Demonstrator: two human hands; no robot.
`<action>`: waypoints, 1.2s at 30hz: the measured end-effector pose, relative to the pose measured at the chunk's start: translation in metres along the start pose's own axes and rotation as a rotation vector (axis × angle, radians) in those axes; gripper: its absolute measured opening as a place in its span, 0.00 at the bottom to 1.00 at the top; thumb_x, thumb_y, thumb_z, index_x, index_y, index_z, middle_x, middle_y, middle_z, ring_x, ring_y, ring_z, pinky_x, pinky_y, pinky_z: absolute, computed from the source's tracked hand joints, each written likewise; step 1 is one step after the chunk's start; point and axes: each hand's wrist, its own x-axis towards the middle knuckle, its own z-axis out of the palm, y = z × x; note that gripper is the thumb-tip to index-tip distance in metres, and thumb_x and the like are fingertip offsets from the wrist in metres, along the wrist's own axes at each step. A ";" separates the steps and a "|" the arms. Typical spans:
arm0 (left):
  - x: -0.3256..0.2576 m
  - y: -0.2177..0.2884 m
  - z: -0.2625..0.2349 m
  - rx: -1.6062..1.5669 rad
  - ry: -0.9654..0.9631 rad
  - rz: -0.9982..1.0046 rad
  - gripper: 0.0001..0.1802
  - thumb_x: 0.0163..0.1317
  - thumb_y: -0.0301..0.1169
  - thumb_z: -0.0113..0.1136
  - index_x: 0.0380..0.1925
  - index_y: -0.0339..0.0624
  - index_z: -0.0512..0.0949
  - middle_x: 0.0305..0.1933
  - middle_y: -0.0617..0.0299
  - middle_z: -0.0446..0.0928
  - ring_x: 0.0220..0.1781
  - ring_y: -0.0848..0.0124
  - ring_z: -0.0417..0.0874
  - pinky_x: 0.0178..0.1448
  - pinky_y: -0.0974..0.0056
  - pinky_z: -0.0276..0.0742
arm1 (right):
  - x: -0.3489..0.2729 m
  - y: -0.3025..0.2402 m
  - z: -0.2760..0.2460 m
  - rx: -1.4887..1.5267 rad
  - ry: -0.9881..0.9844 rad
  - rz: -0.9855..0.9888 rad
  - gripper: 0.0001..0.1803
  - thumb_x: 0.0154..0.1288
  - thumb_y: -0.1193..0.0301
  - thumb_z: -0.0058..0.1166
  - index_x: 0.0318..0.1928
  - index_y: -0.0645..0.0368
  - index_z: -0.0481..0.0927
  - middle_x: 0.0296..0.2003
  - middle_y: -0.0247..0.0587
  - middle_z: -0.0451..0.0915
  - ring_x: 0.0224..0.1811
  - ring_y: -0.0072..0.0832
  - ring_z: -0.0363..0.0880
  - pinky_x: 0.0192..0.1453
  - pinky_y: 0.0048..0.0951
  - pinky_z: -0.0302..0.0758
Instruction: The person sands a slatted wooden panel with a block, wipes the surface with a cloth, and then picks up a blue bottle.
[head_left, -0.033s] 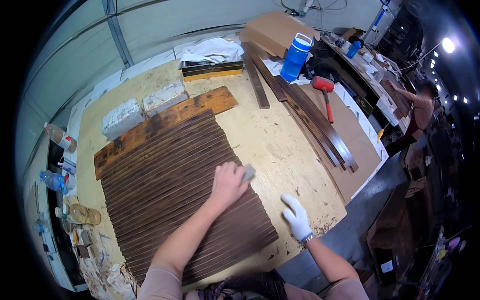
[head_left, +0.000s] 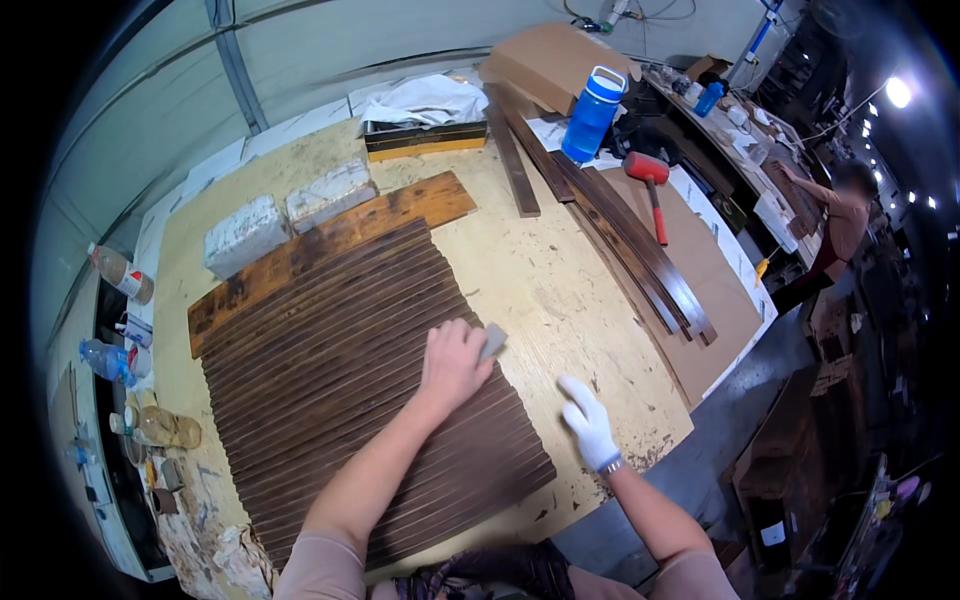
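Note:
My bare left hand (head_left: 455,360) is closed around a small grey block (head_left: 493,342), which looks like a sanding sponge. It rests near the right edge of a row of dark brown wooden strips (head_left: 330,370) laid side by side on the worktable. My right hand (head_left: 590,425), in a white glove, hovers over the pale tabletop right of the strips, thumb and fingers apart, holding nothing. A stained orange-brown board (head_left: 440,198) lies along the far edge of the strips, with two white-wrapped blocks (head_left: 245,237) against it.
Long dark slats (head_left: 640,250) and a red mallet (head_left: 648,170) lie to the right, by a blue bottle (head_left: 592,115). A box with a white cloth (head_left: 425,102) stands at the back. Several plastic bottles (head_left: 165,427) line the left edge. Another person (head_left: 845,220) works far right.
My left hand has shifted slightly left with the grey block. My right hand has moved a little up and to the left.

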 end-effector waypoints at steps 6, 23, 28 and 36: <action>-0.024 -0.061 -0.043 0.226 0.072 -0.332 0.18 0.53 0.36 0.73 0.39 0.45 0.76 0.42 0.56 0.75 0.47 0.54 0.77 0.50 0.51 0.68 | 0.132 -0.029 0.060 0.817 -0.320 0.195 0.42 0.84 0.44 0.29 0.82 0.64 0.45 0.83 0.49 0.47 0.86 0.38 0.44 0.87 0.36 0.42; -0.020 -0.035 -0.013 0.244 0.109 -0.513 0.24 0.54 0.42 0.74 0.48 0.49 0.77 0.45 0.56 0.75 0.50 0.56 0.78 0.51 0.52 0.68 | 0.165 -0.055 0.099 0.766 -0.500 0.135 0.52 0.77 0.31 0.15 0.83 0.60 0.45 0.84 0.45 0.43 0.87 0.35 0.35 0.87 0.35 0.30; -0.035 -0.028 -0.028 0.235 0.072 -0.494 0.23 0.56 0.43 0.72 0.50 0.51 0.77 0.44 0.56 0.75 0.50 0.56 0.78 0.51 0.52 0.67 | 0.164 -0.061 0.100 0.678 -0.459 0.144 0.45 0.83 0.39 0.17 0.83 0.59 0.45 0.84 0.43 0.44 0.87 0.33 0.36 0.87 0.33 0.32; -0.223 -0.114 -0.168 0.560 0.276 -0.829 0.22 0.56 0.39 0.70 0.51 0.53 0.79 0.47 0.56 0.79 0.51 0.53 0.80 0.52 0.47 0.73 | 0.170 -0.056 0.097 0.647 -0.484 0.125 0.48 0.80 0.35 0.13 0.83 0.59 0.45 0.84 0.42 0.43 0.87 0.34 0.34 0.88 0.35 0.30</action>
